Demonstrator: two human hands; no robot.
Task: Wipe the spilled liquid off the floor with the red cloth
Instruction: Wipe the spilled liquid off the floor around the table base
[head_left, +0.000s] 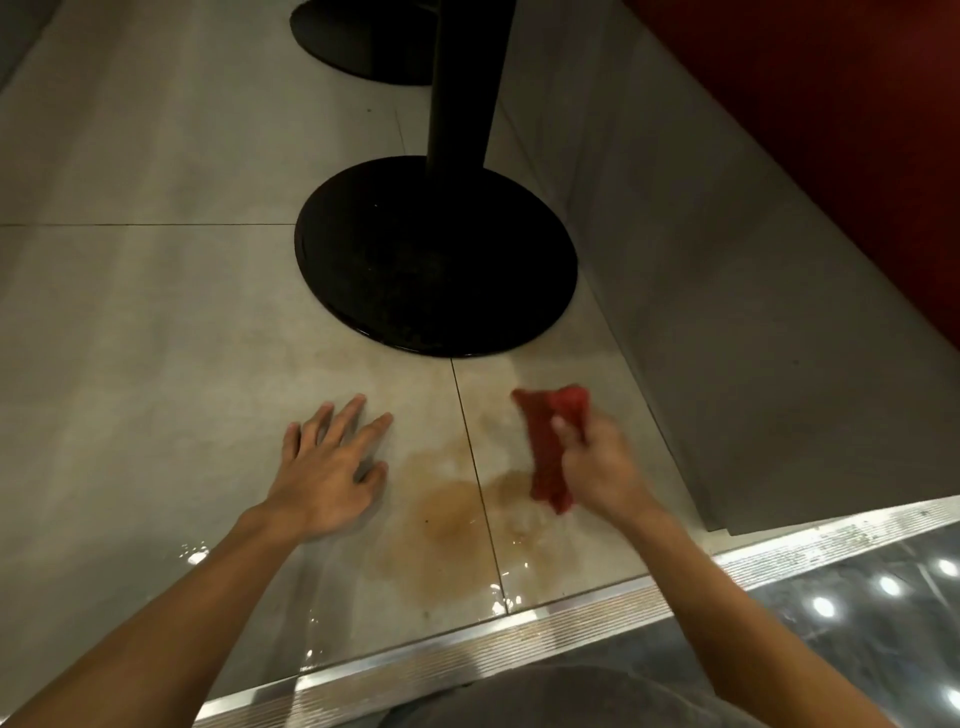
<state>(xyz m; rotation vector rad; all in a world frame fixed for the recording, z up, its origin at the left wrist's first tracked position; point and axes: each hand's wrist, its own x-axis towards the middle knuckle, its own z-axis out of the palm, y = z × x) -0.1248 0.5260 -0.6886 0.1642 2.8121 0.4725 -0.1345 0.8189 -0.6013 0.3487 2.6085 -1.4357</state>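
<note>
The floor (130, 312) under me is pale grey tile, glossy, with thin dark joints crossing it. A round black table base (436, 260) sits on it straight ahead, its black post (462, 78) rising out of the top of the view, and a second black base (363, 47) lies farther back. To the right runs a grey ledge (727, 312) with a dark red panel (831, 78) above it. A ribbed metal strip (519, 629) crosses nearest me, with darker polished flooring (857, 623) beyond it on the right that shows bright dots of reflected light. The spill (447, 525) is a brown, patchy puddle spread over the joint between two tiles, between my arms and on the near side of the table base, with wet glints along its near edge. My left grip (327, 467) is open, palm down and fingers spread, low over the tile just to the left of the puddle; I cannot tell whether it presses on the floor. My right grip (597, 473) is closed around the red cloth (548, 447), which is bunched and blurred, one end sticking up past my thumb and the other hanging down at the right edge of the puddle. Whether the cloth touches the floor, I cannot tell.
</note>
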